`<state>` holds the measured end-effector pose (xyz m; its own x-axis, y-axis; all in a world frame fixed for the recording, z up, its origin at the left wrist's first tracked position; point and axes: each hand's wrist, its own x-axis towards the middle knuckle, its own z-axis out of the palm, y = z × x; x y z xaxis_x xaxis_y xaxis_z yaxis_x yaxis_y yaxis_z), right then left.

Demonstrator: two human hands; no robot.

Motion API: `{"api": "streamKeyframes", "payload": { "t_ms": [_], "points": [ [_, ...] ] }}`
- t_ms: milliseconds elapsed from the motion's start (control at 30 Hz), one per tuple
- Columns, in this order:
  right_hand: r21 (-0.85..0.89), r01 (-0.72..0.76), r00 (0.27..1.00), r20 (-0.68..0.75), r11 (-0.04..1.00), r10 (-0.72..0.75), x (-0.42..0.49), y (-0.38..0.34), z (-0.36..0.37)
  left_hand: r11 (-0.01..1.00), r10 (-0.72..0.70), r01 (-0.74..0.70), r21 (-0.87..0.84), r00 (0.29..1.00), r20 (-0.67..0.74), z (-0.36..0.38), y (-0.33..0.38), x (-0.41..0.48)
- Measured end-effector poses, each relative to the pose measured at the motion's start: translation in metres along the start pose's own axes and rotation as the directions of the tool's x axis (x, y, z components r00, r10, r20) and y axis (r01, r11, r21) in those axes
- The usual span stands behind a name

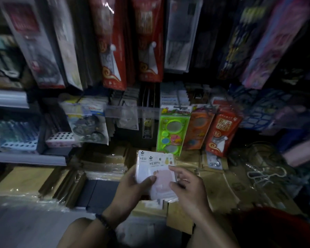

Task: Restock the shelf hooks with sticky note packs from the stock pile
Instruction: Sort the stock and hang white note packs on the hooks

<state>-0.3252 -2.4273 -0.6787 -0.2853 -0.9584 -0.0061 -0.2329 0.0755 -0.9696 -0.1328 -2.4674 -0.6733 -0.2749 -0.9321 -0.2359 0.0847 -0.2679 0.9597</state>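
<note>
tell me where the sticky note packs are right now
In the head view the sticky note packs are low in the centre, gripped between the left hand and the right hand, just below the green blister pack hanging on the shelf.

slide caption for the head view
Left hand and right hand hold a stack of sticky note packs below hanging stationery.

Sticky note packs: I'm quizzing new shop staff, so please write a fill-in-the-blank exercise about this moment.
1. The left hand and right hand hold sticky note packs whose header reads BE ____.
2. The hanging pack right behind them has a bright ____ frame.
3. The beaded bracelet is on the ____ wrist.

Missing words: HAPPY; green; left.
</note>
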Motion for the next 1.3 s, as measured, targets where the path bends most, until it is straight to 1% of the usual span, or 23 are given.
{"api": "streamKeyframes", "payload": {
  "t_ms": [67,233,400,467,567,700,800,867,900,933,967,1033,1100,1133,1233,1300],
  "points": [
    [0.046,0.055,0.998,0.007,0.997,-0.055,-0.003,-0.031,-0.009,0.996,0.077,-0.077,0.041,0.997,-0.007,0.003,0.031,-0.009],
    [0.141,0.168,0.986,-0.039,0.976,-0.164,-0.003,-0.106,-0.031,0.951,0.267,-0.269,0.151,0.963,0.034,0.012,0.111,-0.021],
    [0.175,0.299,0.954,-0.042,0.938,-0.297,0.005,-0.182,-0.058,0.883,0.391,-0.412,0.225,0.911,0.133,0.020,0.192,-0.028],
    [0.171,0.345,0.938,-0.046,0.923,-0.342,0.008,-0.213,-0.068,0.847,0.449,-0.478,0.231,0.877,0.170,0.026,0.225,-0.031],
    [0.172,0.417,0.909,-0.053,0.893,-0.414,0.015,-0.255,-0.082,0.842,0.475,-0.510,0.178,0.855,0.207,0.035,0.274,-0.039],
    [0.153,0.511,0.860,-0.071,0.846,-0.506,0.022,-0.310,-0.102,0.782,0.547,-0.593,0.193,0.801,0.244,0.047,0.336,-0.056],
    [0.156,0.581,0.814,-0.097,0.799,-0.573,0.032,-0.350,-0.116,0.682,0.641,-0.664,0.306,0.744,0.186,0.052,0.378,-0.059],
    [0.136,0.626,0.779,-0.140,0.768,-0.611,0.043,-0.374,-0.124,0.539,0.722,-0.701,0.467,0.670,0.174,0.052,0.405,-0.058],
    [0.127,0.645,0.763,-0.156,0.754,-0.627,0.048,-0.386,-0.127,0.467,0.750,-0.698,0.543,0.638,0.175,0.051,0.418,-0.059],
    [0.118,0.661,0.748,-0.169,0.741,-0.641,0.053,-0.397,-0.131,0.411,0.763,-0.689,0.597,0.618,0.188,0.052,0.431,-0.061],
    [0.116,0.676,0.735,-0.178,0.728,-0.654,0.060,-0.407,-0.133,0.381,0.754,-0.682,0.625,0.620,0.216,0.052,0.443,-0.064],
    [0.096,0.702,0.708,-0.197,0.705,-0.678,0.076,-0.424,-0.135,0.327,0.699,-0.669,0.668,0.647,0.305,0.053,0.466,-0.068],
    [0.048,0.718,0.685,-0.229,0.694,-0.692,0.096,-0.437,-0.134,0.218,0.653,-0.655,0.724,0.649,0.391,0.055,0.489,-0.068],
    [0.039,0.724,0.675,-0.242,0.688,-0.697,0.105,-0.444,-0.133,0.180,0.628,-0.648,0.740,0.655,0.420,0.057,0.499,-0.067],
    [0.077,0.745,0.653,-0.283,0.662,-0.702,0.123,-0.466,-0.127,0.136,0.550,-0.593,0.793,0.711,0.438,0.063,0.523,-0.063],
    [0.073,0.768,0.626,-0.295,0.636,-0.722,0.129,-0.477,-0.125,0.119,0.509,-0.563,0.818,0.742,0.437,0.067,0.535,-0.058]
  ]
}}
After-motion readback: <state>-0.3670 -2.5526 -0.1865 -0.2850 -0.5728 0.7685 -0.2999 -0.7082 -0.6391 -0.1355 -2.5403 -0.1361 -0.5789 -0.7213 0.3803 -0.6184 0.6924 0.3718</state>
